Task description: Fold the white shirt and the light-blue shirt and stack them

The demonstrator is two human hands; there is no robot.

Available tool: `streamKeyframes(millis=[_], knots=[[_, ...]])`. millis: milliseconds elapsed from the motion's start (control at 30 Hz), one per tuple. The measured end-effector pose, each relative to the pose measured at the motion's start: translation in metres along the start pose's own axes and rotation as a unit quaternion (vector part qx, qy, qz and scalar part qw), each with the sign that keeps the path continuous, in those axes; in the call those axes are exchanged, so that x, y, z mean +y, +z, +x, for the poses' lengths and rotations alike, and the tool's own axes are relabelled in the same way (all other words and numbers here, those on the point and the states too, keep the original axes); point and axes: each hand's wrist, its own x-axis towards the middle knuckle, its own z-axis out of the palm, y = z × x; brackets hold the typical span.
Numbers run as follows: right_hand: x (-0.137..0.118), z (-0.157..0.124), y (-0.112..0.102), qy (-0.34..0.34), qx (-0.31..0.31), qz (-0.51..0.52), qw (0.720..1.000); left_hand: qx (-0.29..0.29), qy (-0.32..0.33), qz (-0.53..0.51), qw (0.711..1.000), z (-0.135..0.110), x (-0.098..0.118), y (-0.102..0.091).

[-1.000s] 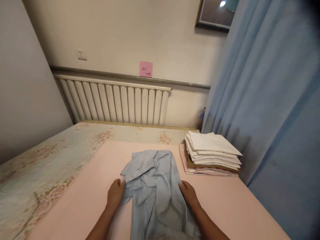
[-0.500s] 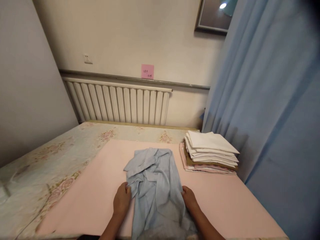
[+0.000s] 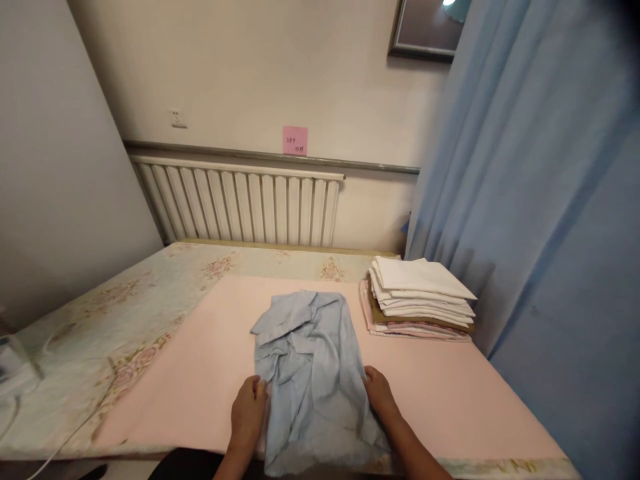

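Observation:
A crumpled light blue cloth (image 3: 317, 373), perhaps a garment, lies lengthwise over a pink sheet (image 3: 200, 373), its near end hanging at the bed's front edge. At the cloth's left edge, my left hand (image 3: 249, 410) is closed, thumb and fingers pinching the fabric. My right hand (image 3: 383, 393) grips the opposite edge at about the same height. Bunched folds cover the upper left part of the cloth, while the right side lies smoother. Its exact kind cannot be made out.
Folded white, brown and pink fabrics form a stack (image 3: 423, 300) at the back right. A blue curtain (image 3: 540, 220) hangs along the right side. Beneath the sheet is a floral bed cover (image 3: 130, 300); a white device (image 3: 17, 367) with a cable sits far left. A radiator (image 3: 250, 207) stands behind.
My left hand has slid slightly down and right along the cloth's edge. The view has shifted a little, showing more of the bed's front edge and the white device.

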Motion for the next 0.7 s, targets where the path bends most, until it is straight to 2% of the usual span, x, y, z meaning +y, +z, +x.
streamKeyframes(millis=[167,433,567,700], knots=[[0.003,0.001,0.001,0.003,0.000,0.003,1.000,-0.027,-0.036,-0.040,0.998,-0.021,-0.002,0.002],[0.003,-0.003,-0.003,-0.006,-0.006,0.020,1.000,-0.099,-0.063,0.032,0.993,-0.035,0.005,0.008],[0.002,-0.003,-0.006,-0.006,-0.010,0.027,1.000,-0.102,-0.058,0.042,0.992,-0.037,0.005,0.006],[0.003,-0.007,-0.009,-0.003,-0.014,0.035,0.999,-0.088,-0.070,0.041,0.993,-0.038,-0.003,-0.004]])
